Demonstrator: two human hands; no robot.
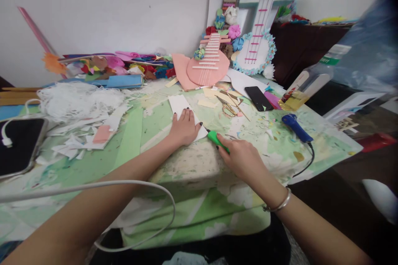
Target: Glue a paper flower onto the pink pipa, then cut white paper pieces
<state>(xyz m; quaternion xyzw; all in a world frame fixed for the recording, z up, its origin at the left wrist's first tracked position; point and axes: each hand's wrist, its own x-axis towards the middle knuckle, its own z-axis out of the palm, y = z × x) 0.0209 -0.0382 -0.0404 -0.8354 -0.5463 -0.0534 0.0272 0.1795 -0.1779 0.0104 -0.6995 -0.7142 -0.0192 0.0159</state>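
Note:
My left hand (185, 127) lies flat, fingers spread, on a piece of white board (178, 102) near the table's front edge. Wrapped around a green-handled craft knife (214, 136) is my right hand (239, 155), just right of the board. The knife's dark tip points left, at the board's right edge beside my left thumb; whether it touches the board I cannot tell. Beyond my right hand lie gold-handled scissors (229, 109) among paper scraps.
A black phone (258, 98) and a blue corded tool (297, 127) lie on the right. White string (82, 101), paper scraps and a tablet-like device (20, 145) cover the left. A white cable (130, 183) loops over my left forearm. Paper instruments (208, 70) stand behind, beside a bottle (295, 98).

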